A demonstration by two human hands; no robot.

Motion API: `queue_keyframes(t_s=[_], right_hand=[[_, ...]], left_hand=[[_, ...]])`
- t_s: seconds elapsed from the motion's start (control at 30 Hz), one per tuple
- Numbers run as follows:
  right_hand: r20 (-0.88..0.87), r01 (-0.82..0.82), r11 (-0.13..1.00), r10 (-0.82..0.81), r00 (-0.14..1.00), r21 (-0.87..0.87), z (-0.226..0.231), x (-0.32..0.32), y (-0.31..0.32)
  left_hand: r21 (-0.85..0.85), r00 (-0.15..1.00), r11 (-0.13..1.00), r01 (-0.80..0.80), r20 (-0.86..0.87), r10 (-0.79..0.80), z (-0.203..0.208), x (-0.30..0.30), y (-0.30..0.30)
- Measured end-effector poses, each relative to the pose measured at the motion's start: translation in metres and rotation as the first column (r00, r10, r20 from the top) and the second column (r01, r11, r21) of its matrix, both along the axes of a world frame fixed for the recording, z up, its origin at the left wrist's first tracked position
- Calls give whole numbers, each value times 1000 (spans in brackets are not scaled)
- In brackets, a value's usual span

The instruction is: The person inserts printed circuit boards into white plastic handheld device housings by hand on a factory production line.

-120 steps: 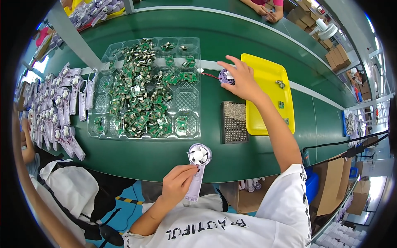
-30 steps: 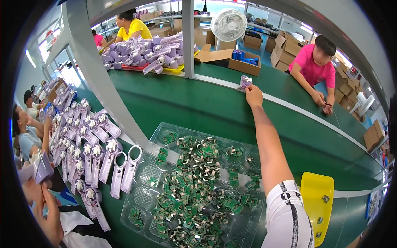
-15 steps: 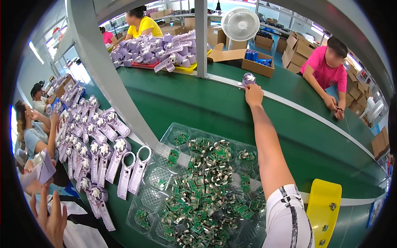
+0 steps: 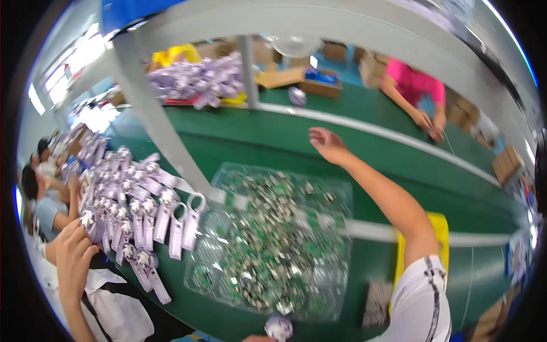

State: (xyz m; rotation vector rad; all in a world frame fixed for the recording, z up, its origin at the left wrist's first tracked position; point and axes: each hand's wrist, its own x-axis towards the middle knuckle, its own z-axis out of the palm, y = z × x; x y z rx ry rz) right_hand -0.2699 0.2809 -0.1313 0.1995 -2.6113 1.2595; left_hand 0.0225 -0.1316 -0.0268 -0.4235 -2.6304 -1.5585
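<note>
My right hand (image 4: 326, 142) is stretched out over the green table with its fingers apart and nothing in it. Beyond it, a small round purple-white piece (image 4: 297, 96) lies on the far green belt, apart from the hand. Under my forearm lies a clear plastic tray (image 4: 336, 194) full of small green circuit boards. At the bottom edge only a sliver of my left hand (image 4: 252, 338) shows, holding a white round fan-like piece (image 4: 278, 328).
Rows of purple card-backed items (image 4: 142, 211) lie left of the tray. A co-worker's hand (image 4: 74, 256) is at the lower left. A yellow tray (image 4: 440, 228) sits behind my right arm. A grey post (image 4: 154, 125) crosses the table. A person in pink (image 4: 416, 85) works beyond the belt.
My right hand has let go of the small round piece on the far belt and drawn back toward me, empty. The view has tipped downward.
</note>
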Motion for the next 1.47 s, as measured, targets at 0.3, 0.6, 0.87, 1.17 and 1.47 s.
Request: queue_keyframes(t_s=[0.3, 0.6, 0.87, 1.17, 1.47], right_hand=[[30, -37, 985, 43, 999, -166, 77, 324, -3], [-120, 802, 502, -819, 561, 324, -4, 495, 167], [15, 593, 391, -843, 537, 704, -14, 477, 157], [196, 354, 519, -334, 922, -778, 20, 512, 26], [405, 410, -82, 75, 911, -908, -38, 582, -115]], left_hand=[[-7, 972, 998, 66, -226, -66, -129, 161, 48], [-2, 925, 948, 318, -220, -311, -125, 198, 80], [58, 935, 956, 287, -235, -266, -127, 187, 120], [82, 965, 966, 246, -116, -236, -134, 180, 123], [33, 964, 963, 266, -15, -266, -124, 183, 119]])
